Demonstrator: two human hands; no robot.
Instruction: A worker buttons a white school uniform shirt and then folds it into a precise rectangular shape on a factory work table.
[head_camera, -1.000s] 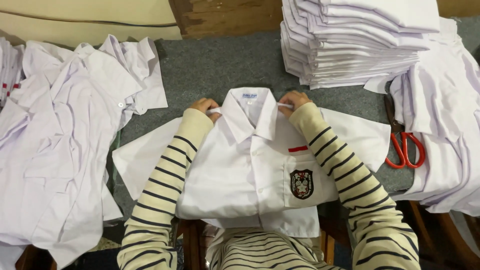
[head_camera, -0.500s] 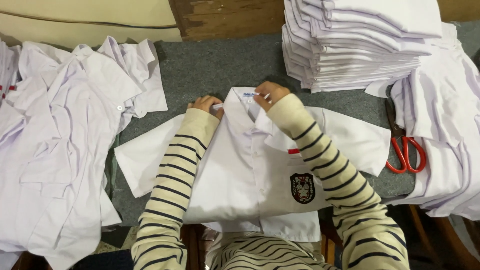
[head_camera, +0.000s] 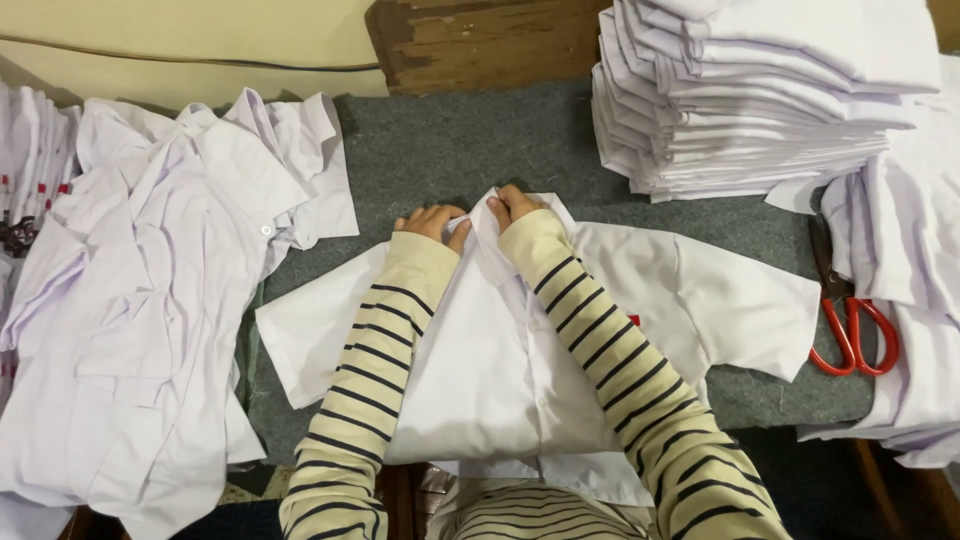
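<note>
A white short-sleeved shirt (head_camera: 480, 370) lies face up on the grey felt table top (head_camera: 450, 150), its collar pointing away from me. My left hand (head_camera: 432, 222) and my right hand (head_camera: 513, 206) meet at the collar, both pinching its fabric together at the middle. Both forearms in striped cream sleeves lie over the shirt front and hide its pocket badge. The shirt's two sleeves spread out to the left and right.
A tall stack of folded white shirts (head_camera: 750, 90) stands at the back right. Loose unfolded white shirts (head_camera: 140, 300) are heaped on the left, more hang on the right edge. Red-handled scissors (head_camera: 850, 330) lie at the right. A wooden block (head_camera: 480, 45) is behind.
My hands have drawn together from the collar's two ends to its middle, the right more than the left. My right forearm now covers the pocket badge.
</note>
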